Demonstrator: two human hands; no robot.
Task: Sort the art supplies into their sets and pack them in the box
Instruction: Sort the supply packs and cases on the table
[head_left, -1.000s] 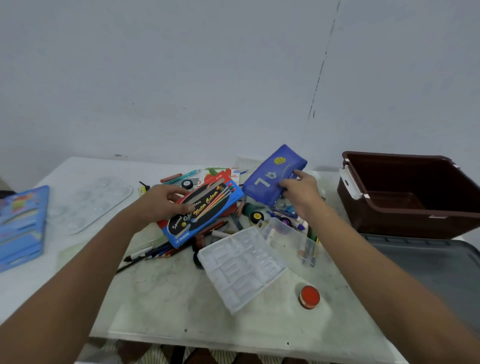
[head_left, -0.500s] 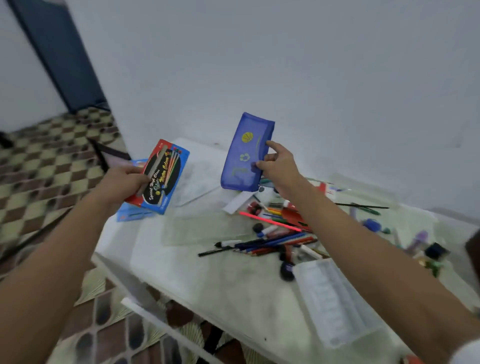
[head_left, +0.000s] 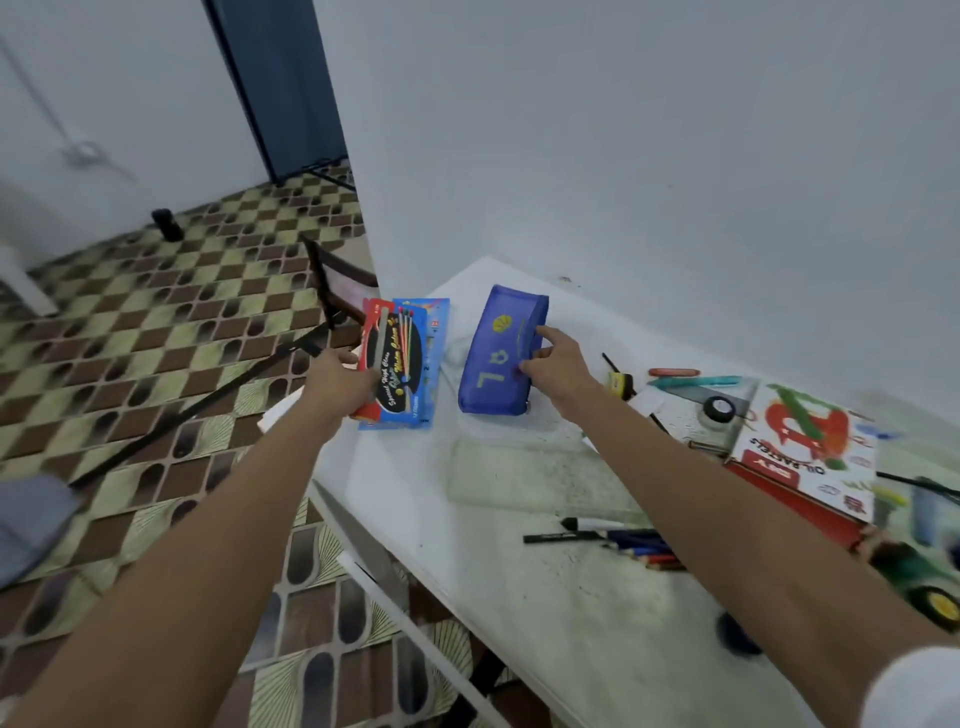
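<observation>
My left hand (head_left: 340, 382) grips a red and blue watercolour pencil box (head_left: 397, 358) at the table's far left corner, over another blue box (head_left: 435, 332). My right hand (head_left: 558, 364) holds a blue pencil pouch (head_left: 498, 353) by its right edge, low over the white table (head_left: 519, 597). Beside my right forearm lie several loose pencils and markers (head_left: 613, 540). An oil pastels box (head_left: 805, 447) sits at the right. The packing box is out of view.
A clear palette tray (head_left: 524, 473) lies under the pouch area. A small black-lidded pot (head_left: 719, 410), a teal pen (head_left: 696, 383) and a red crayon (head_left: 674, 372) lie near the wall. A dark chair (head_left: 337, 291) stands off the table's left corner above a patterned floor.
My view has swung left, away from the brown box. Both hands carried the pencil box and pouch to the table's left end and lowered them toward its surface.
</observation>
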